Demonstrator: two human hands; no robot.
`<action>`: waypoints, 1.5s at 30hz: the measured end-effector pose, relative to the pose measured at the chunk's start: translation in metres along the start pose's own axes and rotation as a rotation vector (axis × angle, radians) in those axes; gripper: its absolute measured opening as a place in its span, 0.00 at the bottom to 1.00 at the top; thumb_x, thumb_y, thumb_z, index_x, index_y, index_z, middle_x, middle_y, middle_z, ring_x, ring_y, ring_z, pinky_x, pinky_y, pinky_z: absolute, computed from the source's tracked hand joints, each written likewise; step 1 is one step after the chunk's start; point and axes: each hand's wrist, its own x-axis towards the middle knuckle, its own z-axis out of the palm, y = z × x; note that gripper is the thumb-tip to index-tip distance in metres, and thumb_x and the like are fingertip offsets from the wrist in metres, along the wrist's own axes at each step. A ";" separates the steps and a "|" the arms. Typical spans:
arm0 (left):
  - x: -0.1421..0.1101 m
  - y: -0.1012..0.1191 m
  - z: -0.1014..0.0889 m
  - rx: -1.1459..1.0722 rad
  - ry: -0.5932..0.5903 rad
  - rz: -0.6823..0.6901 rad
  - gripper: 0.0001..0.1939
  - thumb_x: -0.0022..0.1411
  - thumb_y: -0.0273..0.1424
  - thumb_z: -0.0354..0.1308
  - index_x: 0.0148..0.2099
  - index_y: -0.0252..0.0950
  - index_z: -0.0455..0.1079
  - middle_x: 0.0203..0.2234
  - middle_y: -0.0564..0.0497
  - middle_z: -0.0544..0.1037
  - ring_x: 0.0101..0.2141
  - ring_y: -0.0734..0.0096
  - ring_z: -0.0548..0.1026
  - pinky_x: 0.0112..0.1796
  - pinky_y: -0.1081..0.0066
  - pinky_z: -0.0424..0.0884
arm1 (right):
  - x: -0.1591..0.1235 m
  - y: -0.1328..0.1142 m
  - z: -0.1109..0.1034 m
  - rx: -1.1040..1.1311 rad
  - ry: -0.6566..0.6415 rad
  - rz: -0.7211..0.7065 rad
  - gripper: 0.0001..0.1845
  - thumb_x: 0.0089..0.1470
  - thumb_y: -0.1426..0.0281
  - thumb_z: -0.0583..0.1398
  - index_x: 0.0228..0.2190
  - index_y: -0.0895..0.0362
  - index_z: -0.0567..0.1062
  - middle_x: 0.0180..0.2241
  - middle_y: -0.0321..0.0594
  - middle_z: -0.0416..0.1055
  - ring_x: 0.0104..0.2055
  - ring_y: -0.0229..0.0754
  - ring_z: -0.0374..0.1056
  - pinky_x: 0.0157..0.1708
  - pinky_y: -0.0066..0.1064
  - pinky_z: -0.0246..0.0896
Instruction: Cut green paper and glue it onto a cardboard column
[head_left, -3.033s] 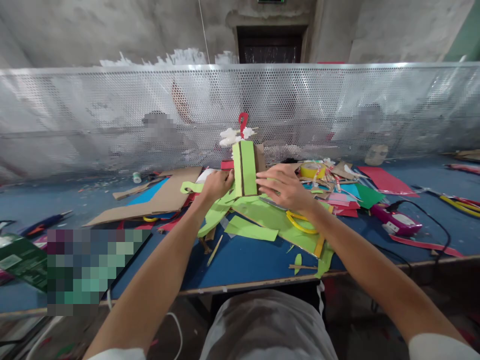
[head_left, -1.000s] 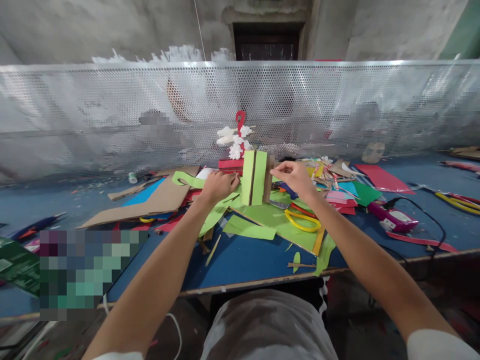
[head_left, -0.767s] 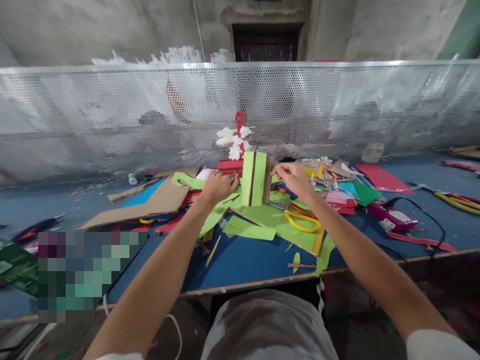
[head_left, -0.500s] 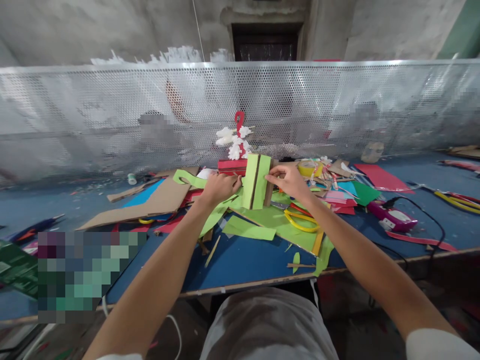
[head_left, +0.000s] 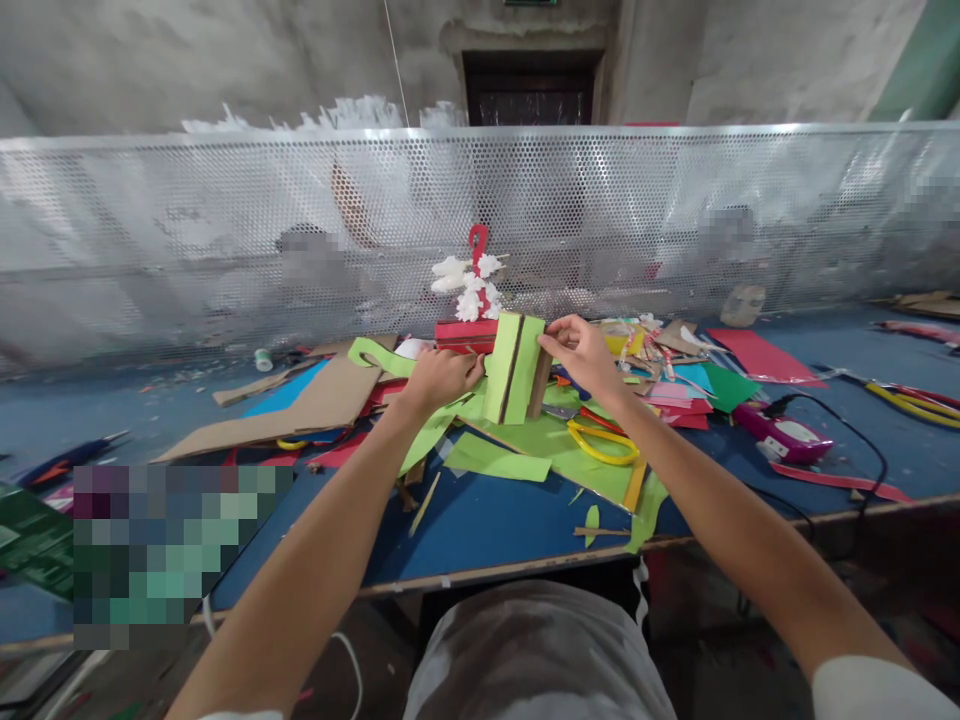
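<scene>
A small box (head_left: 504,365) of light green card, with brown cardboard showing along a dark seam and on its right side, stands tilted above the table's middle. My left hand (head_left: 445,376) is closed at the box's left side, around a green card strip (head_left: 369,352) whose looped end sticks out to the left. Whether the strip is joined to the box is hidden behind my fingers. My right hand (head_left: 576,350) pinches the upper right edge of the box between thumb and fingers. Behind it stands a red card piece with white flowers (head_left: 471,298) on a red box (head_left: 454,335).
Green card scraps (head_left: 498,458) and yellow-handled scissors (head_left: 604,443) lie below the box. Brown cardboard (head_left: 300,410) is at left; at right are a red sheet (head_left: 765,355) and a purple corded device (head_left: 784,435). A perforated metal screen (head_left: 225,230) edges the blue table's back.
The box has tipped slightly to the right, showing more of its brown side. My right hand has shifted a little right and up along its edge; my left hand stays nearly still.
</scene>
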 end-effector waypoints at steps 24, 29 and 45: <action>0.000 -0.021 0.008 -0.019 0.000 -0.121 0.34 0.76 0.43 0.37 0.37 0.34 0.82 0.33 0.34 0.84 0.35 0.49 0.82 0.36 0.61 0.69 | -0.005 -0.009 -0.007 -0.086 -0.375 -0.001 0.16 0.60 0.54 0.64 0.32 0.54 0.72 0.27 0.36 0.71 0.28 0.39 0.64 0.29 0.32 0.59; 0.001 -0.010 0.004 0.018 -0.013 -0.015 0.35 0.76 0.42 0.35 0.39 0.33 0.83 0.34 0.33 0.84 0.36 0.49 0.82 0.38 0.60 0.69 | -0.003 -0.009 -0.005 -0.049 -0.260 0.001 0.18 0.60 0.55 0.64 0.44 0.55 0.77 0.33 0.41 0.76 0.34 0.44 0.71 0.33 0.35 0.65; 0.000 -0.018 0.006 -0.045 0.028 -0.118 0.34 0.76 0.44 0.37 0.39 0.34 0.82 0.33 0.35 0.84 0.35 0.51 0.82 0.36 0.62 0.68 | -0.006 -0.011 -0.007 -0.128 -0.432 -0.048 0.15 0.60 0.56 0.63 0.30 0.54 0.76 0.25 0.36 0.70 0.27 0.38 0.63 0.28 0.33 0.57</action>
